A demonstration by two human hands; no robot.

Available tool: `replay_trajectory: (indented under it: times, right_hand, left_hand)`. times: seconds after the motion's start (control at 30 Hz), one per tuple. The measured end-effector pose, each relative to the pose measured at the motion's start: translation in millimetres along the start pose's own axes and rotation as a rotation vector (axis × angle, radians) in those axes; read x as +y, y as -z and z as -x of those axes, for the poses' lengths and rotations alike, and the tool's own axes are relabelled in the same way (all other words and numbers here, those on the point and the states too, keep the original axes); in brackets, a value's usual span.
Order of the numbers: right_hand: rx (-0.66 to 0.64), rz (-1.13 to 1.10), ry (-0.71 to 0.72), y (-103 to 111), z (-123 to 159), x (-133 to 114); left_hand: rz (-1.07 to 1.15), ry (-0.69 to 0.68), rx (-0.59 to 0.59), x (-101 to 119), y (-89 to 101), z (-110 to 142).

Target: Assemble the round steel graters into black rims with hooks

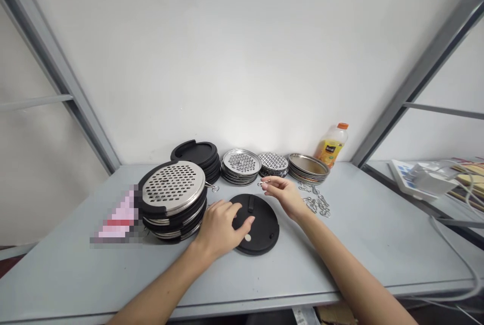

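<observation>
My right hand (285, 195) pinches a small metal wire clip (263, 182) between thumb and fingertips, above the far edge of a round black plastic base (262, 229). That base lies flat and has a short raised tab, a small knob and a pale round spot. At its left side is my left hand (223, 226), thumb and fingers apart, holding nothing; whether it touches the base I cannot tell. Left of this hand rises a stack of black bases with round metal graters, a slotted grater (174, 186) on top. A wire clip (212, 186) sticks out from the stack's right side.
Along the wall stand stacked black bases (194, 153), coarse grater discs (242, 163), finer grater discs (273, 161) and shallow metal dishes (308, 166). Loose wire clips (317, 201) lie right of my right hand. A juice bottle (331, 146) and a power strip (412, 179) are farther right.
</observation>
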State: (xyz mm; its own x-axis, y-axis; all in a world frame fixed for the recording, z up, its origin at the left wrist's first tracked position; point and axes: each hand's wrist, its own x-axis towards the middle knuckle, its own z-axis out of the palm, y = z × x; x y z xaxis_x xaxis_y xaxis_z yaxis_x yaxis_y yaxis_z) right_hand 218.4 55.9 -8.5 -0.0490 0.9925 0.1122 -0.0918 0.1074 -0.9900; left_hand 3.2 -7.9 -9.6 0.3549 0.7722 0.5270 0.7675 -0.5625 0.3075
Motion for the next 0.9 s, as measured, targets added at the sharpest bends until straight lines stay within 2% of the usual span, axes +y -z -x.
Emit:
replay_trajectory:
  times: [0.37,0.63,0.73,0.9]
  right_hand:
    - [-0.207,-0.043,-0.036,-17.9,16.6,-7.6]
    - [-0.34,-0.013,-0.067,-26.4,21.2,-5.0]
    - [-0.347,0.033,-0.023,-27.0,21.0,-3.6]
    - [-0.318,0.132,0.178,-27.3,23.3,-7.1]
  left_hand:
    - [0.291,0.013,0.129,-7.3,-6.3,-4.2]
    - [0.378,-0.024,0.221,-8.5,-8.7,-5.4]
    - [0.369,-0.019,0.253,-7.8,-7.5,-6.5]
    - [0.365,-0.009,0.275,-6.6,-4.9,-7.8]
